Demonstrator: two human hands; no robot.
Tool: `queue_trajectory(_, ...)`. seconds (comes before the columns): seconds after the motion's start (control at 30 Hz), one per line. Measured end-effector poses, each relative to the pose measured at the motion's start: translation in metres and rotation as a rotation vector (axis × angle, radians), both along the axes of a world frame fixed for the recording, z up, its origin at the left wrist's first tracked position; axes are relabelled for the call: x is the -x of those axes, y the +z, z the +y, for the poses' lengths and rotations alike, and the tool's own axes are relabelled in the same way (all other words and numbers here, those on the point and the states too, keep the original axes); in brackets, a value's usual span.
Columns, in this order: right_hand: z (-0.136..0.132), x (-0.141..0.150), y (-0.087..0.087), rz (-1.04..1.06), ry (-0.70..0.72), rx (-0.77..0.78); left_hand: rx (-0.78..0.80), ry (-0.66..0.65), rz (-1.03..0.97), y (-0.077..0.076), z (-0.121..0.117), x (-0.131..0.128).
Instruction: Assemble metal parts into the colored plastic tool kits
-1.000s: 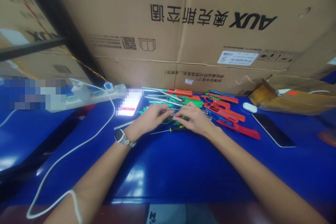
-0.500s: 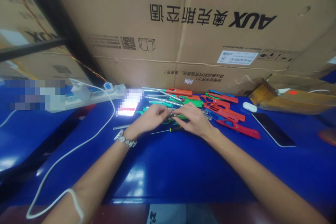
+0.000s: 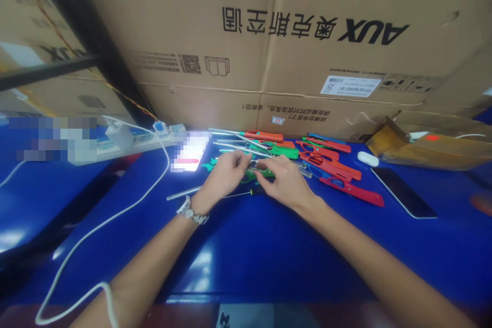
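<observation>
A small part is between both hands, at two o'clock from the left hand, ten o'clock from the right hand. Each hand is curled, thumb and finger slightly apart; whether either grips it, I cannot tell. A green lighter lies at twelve o'clock from the right hand.

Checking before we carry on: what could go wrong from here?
The small piece between the left hand and right hand, barely visible, might drop near the green handle. The left hand could brush the screwdriver close by. The white cable crosses the left forearm in view and might snag.
</observation>
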State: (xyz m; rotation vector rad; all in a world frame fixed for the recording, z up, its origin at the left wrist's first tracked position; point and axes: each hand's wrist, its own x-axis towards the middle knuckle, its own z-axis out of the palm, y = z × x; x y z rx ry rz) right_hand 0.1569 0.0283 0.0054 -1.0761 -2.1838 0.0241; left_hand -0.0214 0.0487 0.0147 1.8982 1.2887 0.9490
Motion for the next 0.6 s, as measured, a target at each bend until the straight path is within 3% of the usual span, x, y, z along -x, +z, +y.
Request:
queue_trajectory(0.17,-0.003,0.006,0.001,0.064,-0.055,-0.003,-0.003,0.002,-0.04,0.0,-0.001,-0.004)
queue_trajectory(0.33,-0.003,0.008,0.002,0.053,-0.113,-0.024,0.063,-0.123,-0.096,0.004,-0.003,-0.003)
queue_trajectory(0.6,0.003,-0.006,0.006,0.014,0.072,-0.149,0.088,-0.194,-0.089,0.004,0.001,0.006)
